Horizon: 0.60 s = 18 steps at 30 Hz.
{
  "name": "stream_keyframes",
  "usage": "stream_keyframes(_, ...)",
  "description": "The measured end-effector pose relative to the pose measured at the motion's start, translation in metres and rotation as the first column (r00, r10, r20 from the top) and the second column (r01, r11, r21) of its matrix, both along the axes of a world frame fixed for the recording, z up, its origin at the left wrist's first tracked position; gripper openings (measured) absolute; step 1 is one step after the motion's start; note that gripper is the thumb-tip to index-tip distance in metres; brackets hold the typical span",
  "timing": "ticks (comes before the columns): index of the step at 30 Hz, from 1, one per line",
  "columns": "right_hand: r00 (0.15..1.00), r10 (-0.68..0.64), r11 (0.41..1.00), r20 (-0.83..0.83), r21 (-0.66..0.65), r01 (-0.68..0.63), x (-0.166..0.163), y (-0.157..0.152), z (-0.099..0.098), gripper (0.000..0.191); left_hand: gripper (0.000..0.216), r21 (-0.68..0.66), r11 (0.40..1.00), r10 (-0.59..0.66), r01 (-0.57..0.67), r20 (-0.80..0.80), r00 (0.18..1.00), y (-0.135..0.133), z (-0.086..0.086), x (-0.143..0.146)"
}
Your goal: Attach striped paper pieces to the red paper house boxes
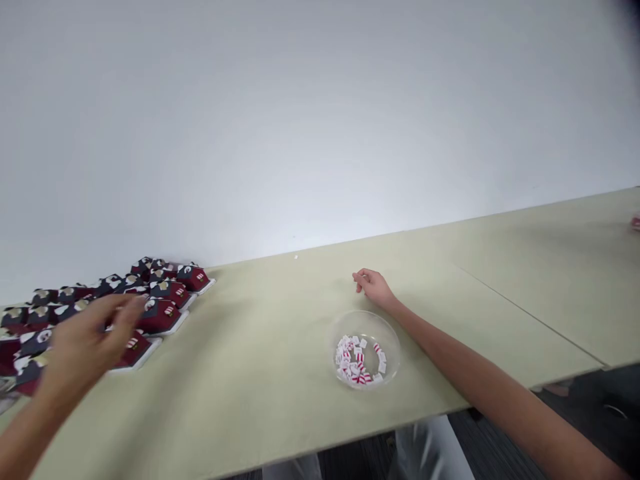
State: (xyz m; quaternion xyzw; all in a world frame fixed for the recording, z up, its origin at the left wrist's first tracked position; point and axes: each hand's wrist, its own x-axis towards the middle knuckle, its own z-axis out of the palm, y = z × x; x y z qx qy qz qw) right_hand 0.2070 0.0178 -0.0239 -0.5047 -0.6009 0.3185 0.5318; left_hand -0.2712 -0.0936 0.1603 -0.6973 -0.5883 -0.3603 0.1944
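On the left, my left hand [87, 340] is over a cluster of small model houses with dark red walls [159, 316], dark roofs and white bases. It is somewhat blurred, with thumb and fingers apart and no held thing showing. My right hand [374, 287] is above the table just behind a clear round plastic bowl [391, 341]. Its fingers are curled together, and whatever may be between them is too small to make out. Several small white pieces with red stripes [357, 363] lie inside the bowl, mostly toward its left side.
The pale table [260, 353] runs along a plain wall [320, 120], with a seam [530, 313] at the right. A tiny white bit [296, 257] lies near the wall. A blurred red object [635, 223] shows at the far right edge.
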Motion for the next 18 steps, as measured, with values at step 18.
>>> stream_keyframes(18,0.907,0.113,0.990,-0.405,-0.035,-0.139,0.007,-0.006,0.016,0.043,0.032,-0.259,0.824,-0.518,0.503,0.014,0.855,0.086,-0.127,0.228)
